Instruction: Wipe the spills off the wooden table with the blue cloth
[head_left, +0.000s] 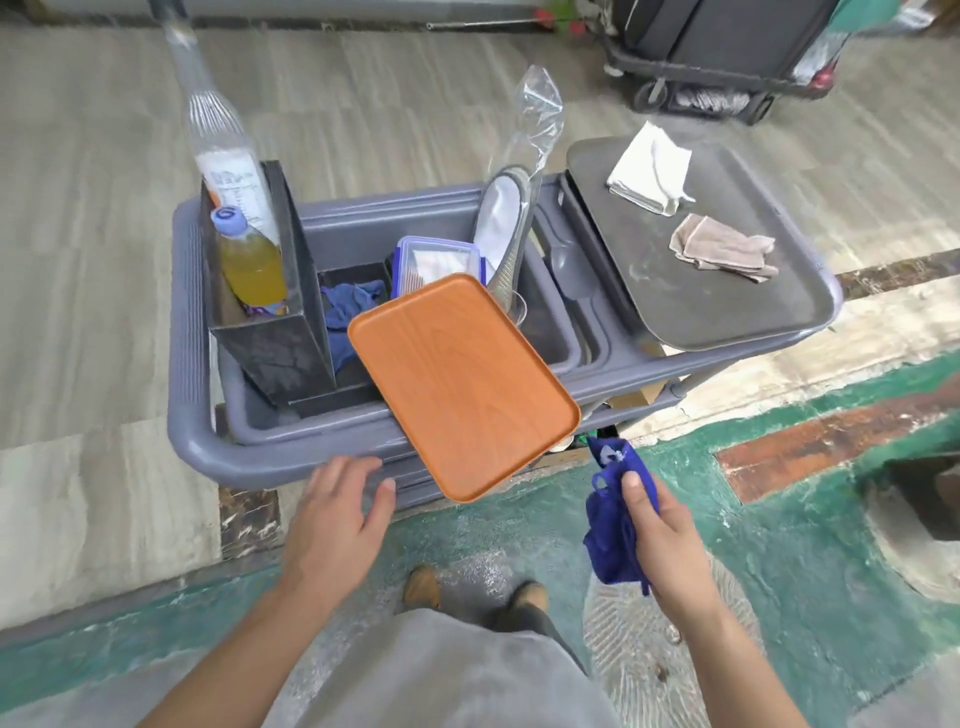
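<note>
Right hand (662, 535) pinches the blue cloth (613, 525), bunched and hanging, near right of the grey cart (208, 447), likely carried ready for wiping. Left hand (337, 519) open, empty, at the cart's near rail, probably to steady it. Orange wood-grain tray (462, 384) overhangs the near edge. No wooden table in view.

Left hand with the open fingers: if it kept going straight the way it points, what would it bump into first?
Probably the rounded front rim of the grey cart. The left hand points up and forward at it, empty and spread, though depth is hard to judge.
</note>
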